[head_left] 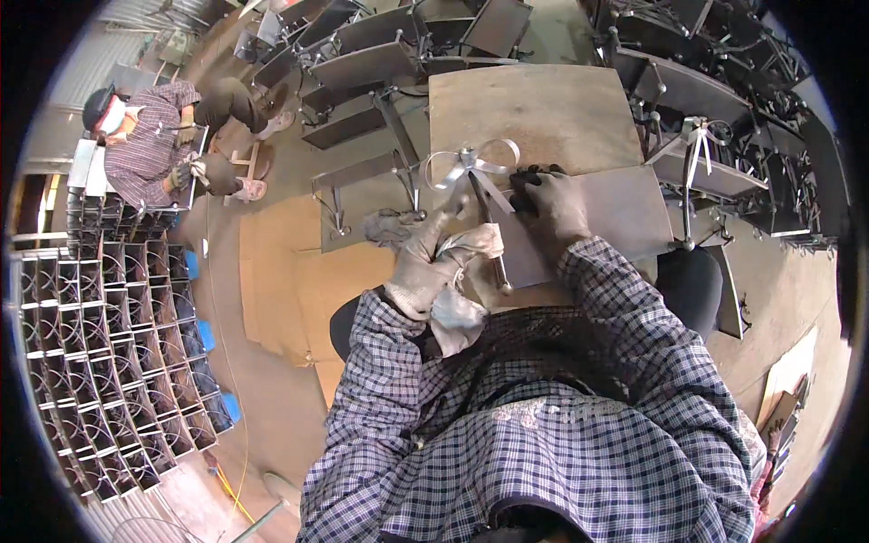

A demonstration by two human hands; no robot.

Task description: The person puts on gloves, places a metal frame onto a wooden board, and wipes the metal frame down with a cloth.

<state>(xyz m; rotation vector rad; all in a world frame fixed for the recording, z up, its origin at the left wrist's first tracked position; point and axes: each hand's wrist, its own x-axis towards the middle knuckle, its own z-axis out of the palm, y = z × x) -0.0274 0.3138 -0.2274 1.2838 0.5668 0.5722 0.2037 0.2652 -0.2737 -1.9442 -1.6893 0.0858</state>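
In front of me lies a flat grey metal panel (625, 213) with a dark rod (489, 231) at its left end. Curled bright metal strips (469, 165) fan out from the rod's top. My left hand (421, 276), in a pale work glove, is closed round a crumpled whitish rag (457, 321) just left of the rod. My right hand (557, 204), gloved with dark fingertips, lies across the panel's far edge with its fingers bent over it, right of the strips. The undersides of its fingers are hidden.
A wooden board (534, 113) lies beyond the panel. Similar metal pieces (371, 68) pile up at the far side and right. Flattened cardboard (281, 281) covers floor at left. Stacked metal frames (118, 362) stand far left, near a seated co-worker (149, 140) holding a piece.
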